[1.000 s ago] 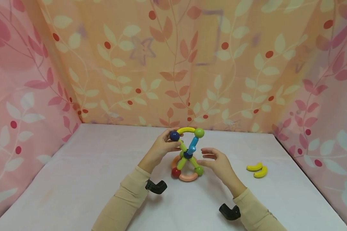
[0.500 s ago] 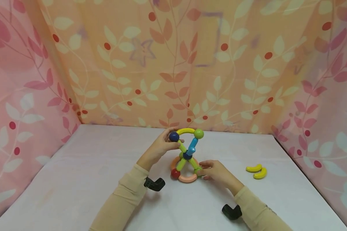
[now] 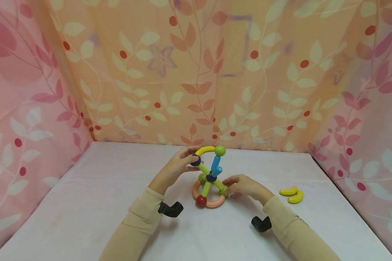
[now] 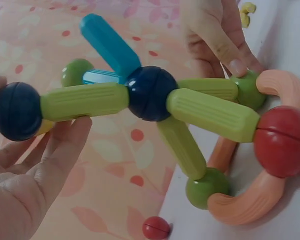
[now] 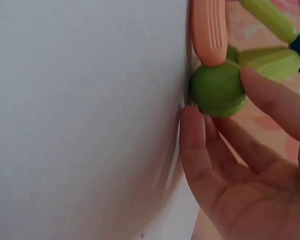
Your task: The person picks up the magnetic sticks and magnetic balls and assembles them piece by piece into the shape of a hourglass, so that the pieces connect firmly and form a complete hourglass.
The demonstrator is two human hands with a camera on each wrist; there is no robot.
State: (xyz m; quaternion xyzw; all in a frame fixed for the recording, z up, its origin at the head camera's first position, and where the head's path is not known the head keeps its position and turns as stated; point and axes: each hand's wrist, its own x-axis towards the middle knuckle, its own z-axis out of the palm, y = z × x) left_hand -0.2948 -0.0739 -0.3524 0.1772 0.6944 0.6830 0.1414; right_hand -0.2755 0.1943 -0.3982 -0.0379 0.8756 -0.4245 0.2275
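Observation:
A toy structure of coloured balls and sticks stands on the table around a central dark blue ball (image 3: 211,176). My left hand (image 3: 178,166) grips the upper-left dark blue ball (image 4: 17,111), thumb on one side and fingers on the other. A yellow curved bar (image 3: 205,149) runs from that ball to a green top ball (image 3: 220,150); blue sticks (image 3: 215,164) rise from the centre. Below, peach curved bars (image 3: 215,202) form a ring with a red ball (image 3: 201,201) at the front. My right hand (image 3: 248,186) pinches the ring's right green ball (image 5: 217,90) close to the tabletop.
Two yellow curved bars (image 3: 295,197) lie together on the white table (image 3: 85,203) to the right. A loose red ball (image 4: 156,228) shows beyond the ring in the left wrist view. Patterned curtains (image 3: 196,72) enclose the back and sides. Black wrist devices (image 3: 171,209) hang under both sleeves.
My right hand has come down from beside the structure onto the lower right green ball. The structure has turned a little, its top shifting left, and my left thumb now lies over the dark blue ball.

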